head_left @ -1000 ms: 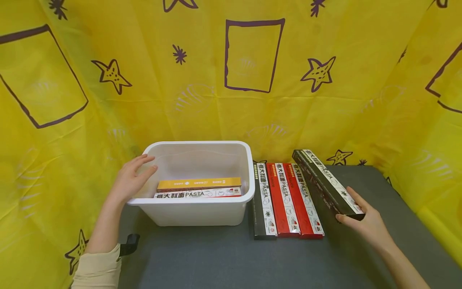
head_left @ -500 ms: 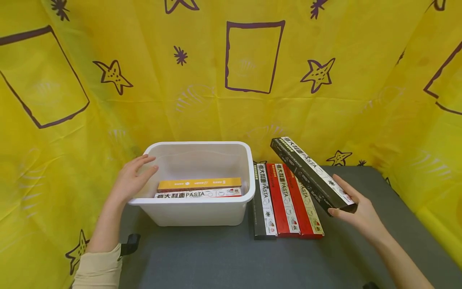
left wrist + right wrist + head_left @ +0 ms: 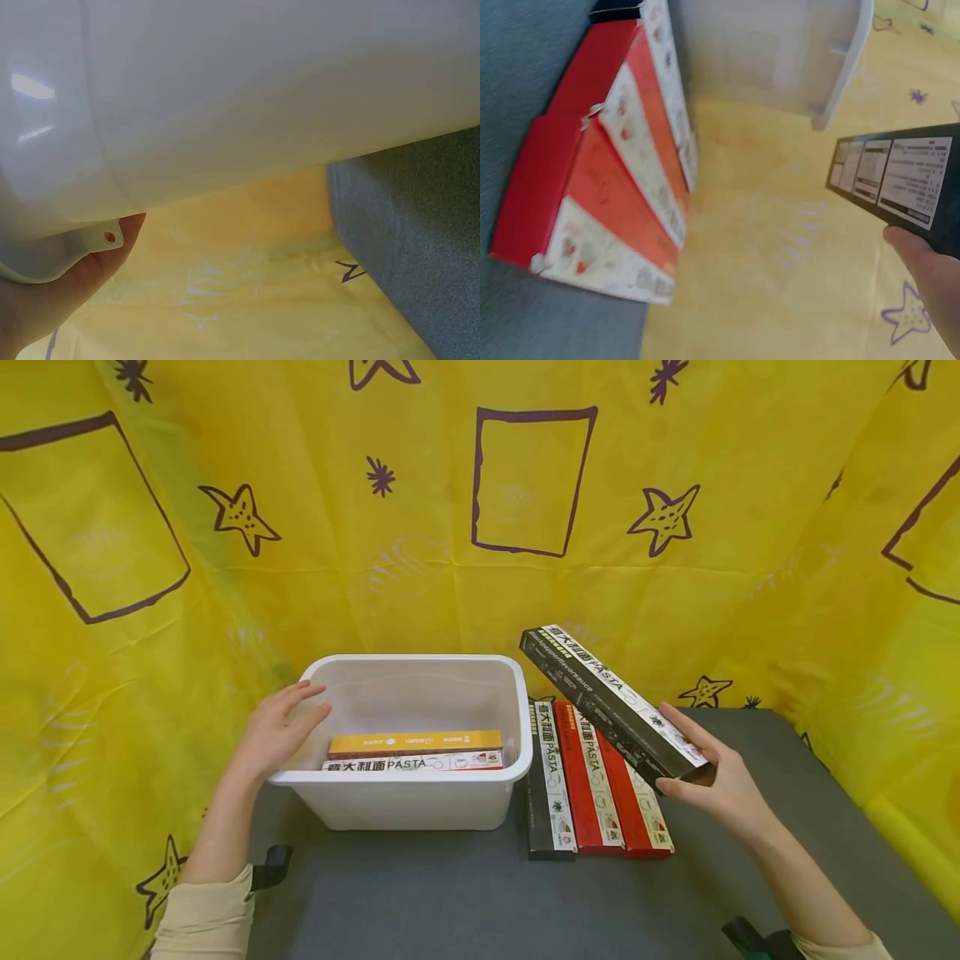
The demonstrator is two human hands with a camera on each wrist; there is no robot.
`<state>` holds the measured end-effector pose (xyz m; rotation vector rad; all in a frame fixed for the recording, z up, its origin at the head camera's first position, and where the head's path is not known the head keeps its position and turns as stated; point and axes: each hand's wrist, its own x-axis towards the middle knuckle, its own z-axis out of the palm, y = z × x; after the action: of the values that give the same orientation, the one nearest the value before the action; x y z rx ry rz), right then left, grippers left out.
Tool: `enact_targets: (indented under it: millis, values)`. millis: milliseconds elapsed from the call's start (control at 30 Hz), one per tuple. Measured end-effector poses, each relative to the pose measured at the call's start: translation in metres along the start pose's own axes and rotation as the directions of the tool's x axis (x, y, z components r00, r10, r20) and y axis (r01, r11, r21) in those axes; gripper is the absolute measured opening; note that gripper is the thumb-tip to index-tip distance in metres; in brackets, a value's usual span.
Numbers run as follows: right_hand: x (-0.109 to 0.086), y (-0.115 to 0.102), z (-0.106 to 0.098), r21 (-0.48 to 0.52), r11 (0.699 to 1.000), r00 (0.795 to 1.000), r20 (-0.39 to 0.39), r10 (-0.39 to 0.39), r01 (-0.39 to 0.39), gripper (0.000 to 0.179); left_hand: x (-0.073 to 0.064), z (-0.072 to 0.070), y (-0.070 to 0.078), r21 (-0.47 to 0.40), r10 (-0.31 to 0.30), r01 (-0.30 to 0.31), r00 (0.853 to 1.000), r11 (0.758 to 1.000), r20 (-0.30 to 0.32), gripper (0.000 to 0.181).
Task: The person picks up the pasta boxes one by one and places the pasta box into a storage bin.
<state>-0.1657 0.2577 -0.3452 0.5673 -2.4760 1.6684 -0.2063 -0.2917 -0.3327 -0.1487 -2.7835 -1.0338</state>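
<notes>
My right hand (image 3: 723, 785) grips the near end of a long black pasta box (image 3: 607, 697), with the thumb along one side. That box is held tilted in the air above the row on the table, its far end up and towards the bin. The right wrist view shows the printed label on the held box (image 3: 900, 176). At the left end of a white plastic bin (image 3: 397, 802), my left hand (image 3: 281, 727) rests over the rim, fingers extended. Inside the bin lie a yellow box (image 3: 416, 742) and a white-sided pasta box (image 3: 412, 762).
Right of the bin, a black pasta box (image 3: 551, 785) and two red ones, the middle (image 3: 588, 785) and the right (image 3: 637, 802), lie side by side on the dark grey table (image 3: 450, 893). A yellow patterned curtain (image 3: 420, 602) surrounds the table's back and sides.
My right hand has carried the black pasta box left and slightly upward, over the red boxes, closer to the bin. The left hand has stayed at the bin's rim.
</notes>
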Motion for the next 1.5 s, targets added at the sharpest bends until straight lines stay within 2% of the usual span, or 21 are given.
enact_targets:
  millis: [200, 333, 533, 667, 900, 1000, 1100, 1200, 1300, 1400, 1500]
  values:
    - [0.012, -0.006, 0.01, 0.132, 0.989, 0.996, 0.055, -0.067, 0.06, 0.081, 0.0, 0.0, 0.0, 0.003, 0.016, -0.016, 1.0, 1.0, -0.009, 0.059]
    - [0.021, -0.009, 0.017, 0.21, 0.971, 0.985, 0.103, -0.141, 0.117, 0.082, 0.0, 0.001, -0.001, 0.007, 0.02, -0.02, 1.0, 1.0, -0.015, 0.058]
    - [0.037, -0.017, 0.029, 0.123, 0.977, 0.97, 0.147, -0.194, 0.176, 0.085, 0.0, 0.001, -0.003, 0.0, 0.012, -0.012, 1.0, 1.0, -0.016, 0.059]
    - [0.048, -0.022, 0.04, 0.169, 0.971, 0.963, 0.183, -0.199, 0.169, 0.085, 0.0, 0.002, -0.003, 0.0, 0.019, -0.019, 1.0, 1.0, -0.02, 0.057]
    - [0.064, -0.03, 0.055, 0.168, 0.974, 0.954, 0.232, -0.191, 0.154, 0.085, 0.0, 0.003, -0.003, 0.01, 0.014, -0.014, 1.0, 1.0, -0.02, 0.056]
    - [0.073, -0.032, 0.062, 0.239, 0.963, 0.941, 0.282, -0.189, 0.122, 0.085, 0.001, 0.002, -0.002, 0.013, 0.01, -0.009, 1.0, 1.0, -0.017, 0.056]
    - [0.08, -0.033, 0.07, 0.256, 0.961, 0.931, 0.313, -0.187, 0.107, 0.082, 0.002, 0.001, -0.002, 0.019, 0.011, -0.011, 1.0, 1.0, -0.017, 0.057]
    - [0.086, -0.034, 0.078, 0.218, 0.969, 0.926, 0.33, -0.184, 0.115, 0.078, 0.003, 0.001, -0.001, 0.022, 0.017, -0.017, 1.0, 1.0, -0.017, 0.057]
    - [0.092, -0.036, 0.085, 0.121, 0.979, 0.921, 0.337, -0.196, 0.164, 0.074, 0.003, 0.002, -0.001, 0.026, 0.032, -0.031, 0.999, 0.999, -0.024, 0.056]
    - [0.098, -0.04, 0.093, 0.044, 0.975, 0.909, 0.354, -0.22, 0.219, 0.072, 0.003, 0.002, 0.0, 0.028, 0.04, -0.039, 0.999, 0.999, -0.031, 0.056]
    - [0.106, -0.046, 0.102, 0.033, 0.969, 0.893, 0.381, -0.24, 0.246, 0.07, 0.002, 0.002, 0.0, 0.028, 0.041, -0.04, 0.999, 0.999, -0.036, 0.055]
